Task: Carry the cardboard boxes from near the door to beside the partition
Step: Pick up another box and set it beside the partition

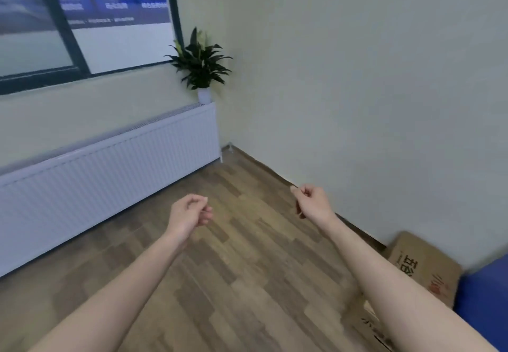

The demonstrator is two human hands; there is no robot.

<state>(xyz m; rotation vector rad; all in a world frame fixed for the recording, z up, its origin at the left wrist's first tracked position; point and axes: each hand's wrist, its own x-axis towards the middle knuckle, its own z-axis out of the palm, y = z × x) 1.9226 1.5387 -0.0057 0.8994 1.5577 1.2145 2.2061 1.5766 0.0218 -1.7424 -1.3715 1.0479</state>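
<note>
Head view, hands between loads. Your left hand (189, 214) and right hand (312, 200) are both raised over the wood floor (220, 255), fingers loosely curled, neither holding anything. One cardboard box (420, 263) lies on the floor at lower right, against the pale wall (357, 76) and just beside a blue panel (483, 296); a second cardboard box (371, 321) shows below it, mostly hidden behind your right forearm. Whether the blue panel is the partition, and so whether these boxes are already delivered or still waiting, cannot be settled from this angle; judge that before you reach.

If they are set down, the step in hand is probably the walk back for the next box. Turn your whole body rather than twisting, and keep your arms free as they are now.

If one is to be lifted, face it squarely, bend at the knees, and take it by two opposite bottom edges with flat palms; the printed top looks creased, so do not trust the flaps. Hold it close to your chest.

A white radiator (110, 164) lines the left wall, with a potted plant (202, 63) at its far end: give both room when turning.
</note>
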